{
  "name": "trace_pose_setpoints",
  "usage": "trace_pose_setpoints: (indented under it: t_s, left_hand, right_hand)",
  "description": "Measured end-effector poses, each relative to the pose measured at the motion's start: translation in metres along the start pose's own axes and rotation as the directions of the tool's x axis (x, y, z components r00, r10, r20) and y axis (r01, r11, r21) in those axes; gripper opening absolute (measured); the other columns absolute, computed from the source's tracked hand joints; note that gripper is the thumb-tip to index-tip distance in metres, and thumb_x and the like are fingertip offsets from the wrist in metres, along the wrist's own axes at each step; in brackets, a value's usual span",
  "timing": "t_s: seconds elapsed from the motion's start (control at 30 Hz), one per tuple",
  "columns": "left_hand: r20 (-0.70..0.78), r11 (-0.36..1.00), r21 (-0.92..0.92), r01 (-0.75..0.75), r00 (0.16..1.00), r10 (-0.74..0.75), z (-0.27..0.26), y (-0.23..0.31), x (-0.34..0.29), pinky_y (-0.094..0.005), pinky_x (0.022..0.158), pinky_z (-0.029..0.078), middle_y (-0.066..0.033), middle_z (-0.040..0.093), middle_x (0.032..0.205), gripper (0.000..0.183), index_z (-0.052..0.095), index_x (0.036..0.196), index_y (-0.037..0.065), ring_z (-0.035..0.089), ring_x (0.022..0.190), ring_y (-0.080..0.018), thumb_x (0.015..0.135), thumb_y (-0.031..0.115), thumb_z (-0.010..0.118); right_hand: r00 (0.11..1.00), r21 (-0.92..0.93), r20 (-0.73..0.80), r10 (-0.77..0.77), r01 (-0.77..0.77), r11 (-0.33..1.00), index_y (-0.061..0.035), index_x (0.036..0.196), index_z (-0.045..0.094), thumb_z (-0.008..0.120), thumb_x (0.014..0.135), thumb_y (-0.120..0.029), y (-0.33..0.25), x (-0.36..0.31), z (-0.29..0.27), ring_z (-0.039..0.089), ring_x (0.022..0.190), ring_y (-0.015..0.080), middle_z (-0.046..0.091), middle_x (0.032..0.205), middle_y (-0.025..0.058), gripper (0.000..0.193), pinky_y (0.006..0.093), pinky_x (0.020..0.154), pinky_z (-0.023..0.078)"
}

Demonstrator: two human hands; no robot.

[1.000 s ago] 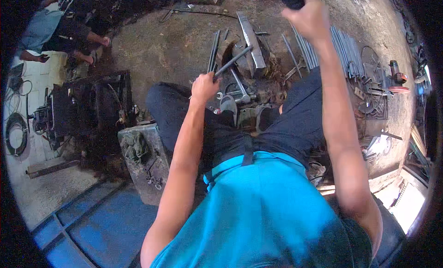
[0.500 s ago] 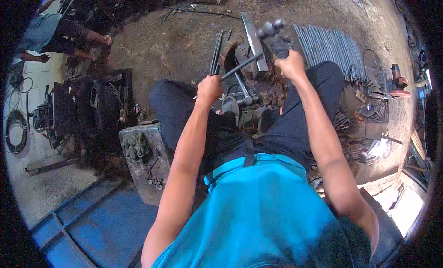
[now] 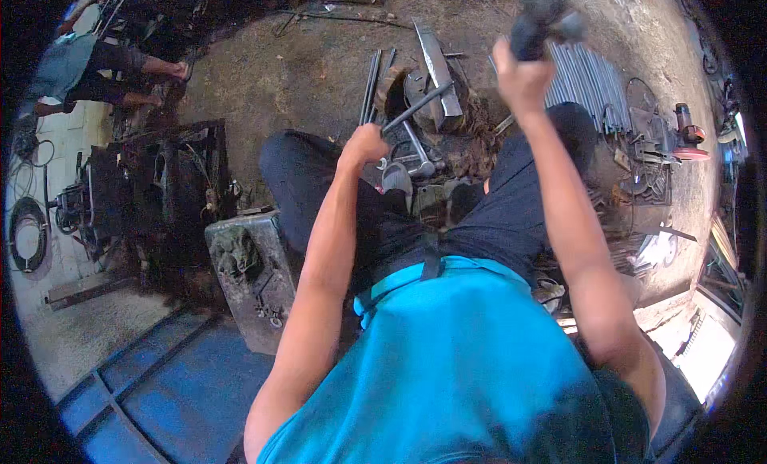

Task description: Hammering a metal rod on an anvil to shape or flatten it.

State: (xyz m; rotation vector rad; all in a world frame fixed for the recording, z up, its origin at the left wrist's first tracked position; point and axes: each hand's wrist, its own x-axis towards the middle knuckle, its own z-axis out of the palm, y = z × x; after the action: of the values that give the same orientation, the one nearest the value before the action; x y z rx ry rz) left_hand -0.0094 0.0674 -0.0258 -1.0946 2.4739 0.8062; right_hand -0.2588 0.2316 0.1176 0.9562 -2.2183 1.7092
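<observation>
My left hand [image 3: 367,144] is closed around a dark metal rod [image 3: 415,109]. The rod's far end lies over a narrow steel anvil [image 3: 436,68] in front of me. Up and to the right of the anvil, my right hand [image 3: 525,79] grips a hammer [image 3: 531,34], whose head is smeared by motion. A gap separates the hammer from both rod and anvil. On the ground between my legs lies another hammer [image 3: 419,157] with a metal handle, just below the rod.
Many grey rods [image 3: 590,84] lie side by side at the right, near an angle grinder [image 3: 690,134]. A few more rods [image 3: 371,88] lean beyond my left hand. A metal box [image 3: 276,260] stands by my left leg. At far left, a person's legs [image 3: 148,64] show.
My right hand has risen away from the anvil, up and to the right, with the hammer. The left hand and the rod have barely shifted.
</observation>
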Motion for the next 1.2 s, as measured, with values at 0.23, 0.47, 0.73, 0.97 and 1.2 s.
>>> trace_pose_setpoints:
  t_s: [0.23, 0.47, 0.73, 0.97, 1.2]
  left_hand:
    - [-0.003, 0.999, -0.053, 0.002, 1.0, -0.002, 0.009, 0.0, 0.01, -0.0481, 0.086, 0.052, -0.0292, 0.067, 0.098, 0.029, 0.07, 0.094, -0.003, 0.065, 0.098, -0.0434, 0.072, 0.012, 0.057]
    - [0.01, 0.998, -0.062, -0.016, 1.0, 0.016, 0.002, 0.005, -0.003, -0.0467, 0.087, 0.052, -0.0287, 0.067, 0.099, 0.031, 0.069, 0.095, -0.004, 0.065, 0.097, -0.0429, 0.072, 0.014, 0.059]
    - [0.122, 0.992, -0.119, -0.046, 0.991, 0.061, 0.014, -0.016, 0.012, -0.0438, 0.077, 0.052, -0.024, 0.069, 0.084, 0.029, 0.069, 0.09, -0.003, 0.068, 0.081, -0.0344, 0.07, 0.018, 0.065]
    - [0.167, 0.962, -0.272, -0.029, 0.983, 0.077, 0.011, -0.011, 0.015, -0.0398, 0.052, 0.049, -0.0142, 0.063, 0.066, 0.029, 0.065, 0.079, -0.005, 0.06, 0.054, -0.0239, 0.069, 0.022, 0.07]
    - [0.203, 0.947, -0.318, 0.056, 0.979, 0.01, 0.028, -0.04, 0.016, -0.0371, 0.045, 0.039, -0.008, 0.055, 0.06, 0.051, 0.059, 0.072, 0.0, 0.051, 0.048, -0.0195, 0.075, 0.047, 0.078]
  right_hand:
    - [0.872, -0.339, 0.447, 0.202, -0.045, 0.94, 0.0027, 0.087, 0.067, 0.07, 0.064, -0.018, 0.032, -0.007, -0.019, 0.067, 0.079, 0.0418, 0.066, 0.079, 0.0269, 0.031, 0.0466, 0.072, 0.052]
    - [0.986, 0.12, 0.083, -0.144, 0.133, 0.984, -0.001, 0.065, 0.058, 0.07, 0.074, -0.014, -0.126, 0.108, -0.047, 0.055, 0.046, 0.0168, 0.056, 0.053, 0.0043, 0.02, 0.0347, 0.046, 0.043]
    - [0.973, -0.224, 0.232, -0.001, 0.054, 0.973, 0.0024, 0.076, 0.067, 0.068, 0.073, -0.018, 0.069, -0.059, 0.005, 0.069, 0.078, 0.0308, 0.069, 0.074, 0.0162, 0.021, 0.0423, 0.072, 0.051]
    - [0.769, 0.034, 0.456, 0.449, -0.519, 0.854, 0.0021, 0.069, 0.062, 0.068, 0.074, -0.004, 0.033, 0.025, -0.032, 0.054, 0.044, 0.0142, 0.058, 0.057, 0.0058, 0.01, 0.0293, 0.044, 0.043]
    - [0.991, 0.169, -0.061, 0.121, -0.109, 0.98, -0.0013, 0.065, 0.057, 0.071, 0.074, -0.013, -0.126, 0.09, -0.049, 0.055, 0.046, 0.0175, 0.055, 0.053, 0.0046, 0.021, 0.0354, 0.046, 0.042]
